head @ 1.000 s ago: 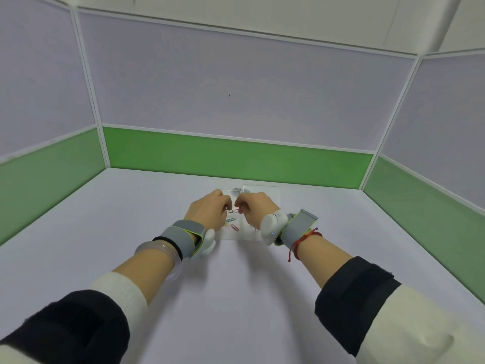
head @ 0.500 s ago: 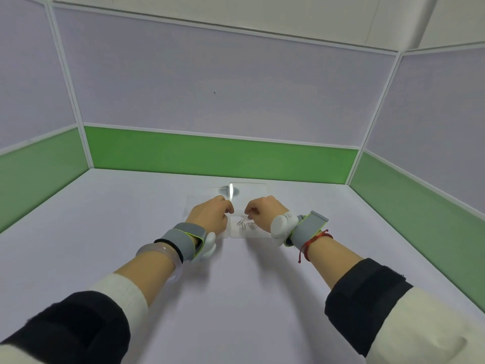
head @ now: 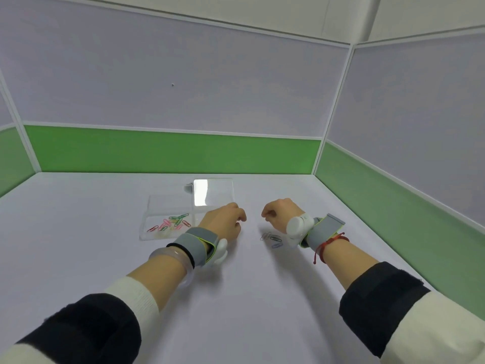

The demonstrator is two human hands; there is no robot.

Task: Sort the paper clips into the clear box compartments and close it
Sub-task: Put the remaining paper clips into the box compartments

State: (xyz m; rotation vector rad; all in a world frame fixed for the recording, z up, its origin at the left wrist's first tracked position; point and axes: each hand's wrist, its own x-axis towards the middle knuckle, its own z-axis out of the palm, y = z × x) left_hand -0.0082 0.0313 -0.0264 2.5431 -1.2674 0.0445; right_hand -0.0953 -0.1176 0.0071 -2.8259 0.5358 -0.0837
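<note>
Since the earlier frames the two hands have drawn apart from their meeting point over the clear box (head: 168, 219), and the whole scene sits further left in the view; the box, previously hidden under the fingers, now lies exposed. Left to right: the box rests flat on the white table (head: 78, 232), its near-left compartment holding a loose heap of coloured paper clips (head: 170, 224) in red, pink and green. Its raised transparent lid (head: 213, 191) stands at the far right of the box, catching a bright reflection, so the box is not yet closed. The left hand (head: 223, 222) sits just beside the box's right edge, fingers curled inward; whether it pinches anything cannot be told. Across a gap of bare table, the right hand (head: 280, 212) is likewise loosely curled, and its contents cannot be told either. Near the right wrist, a few grey and bluish paper clips (head: 271, 239) lie unsorted on the table.

Handling, as a judgement: the clips are light, thin, springy wire that lies flat and slides on a smooth top, so each probably wants a fingertip pinch at one rounded end, or a drag to lift an edge. The box looks light, rigid plastic, likely to skid; steady the base while pressing the lid's free edge.
</note>
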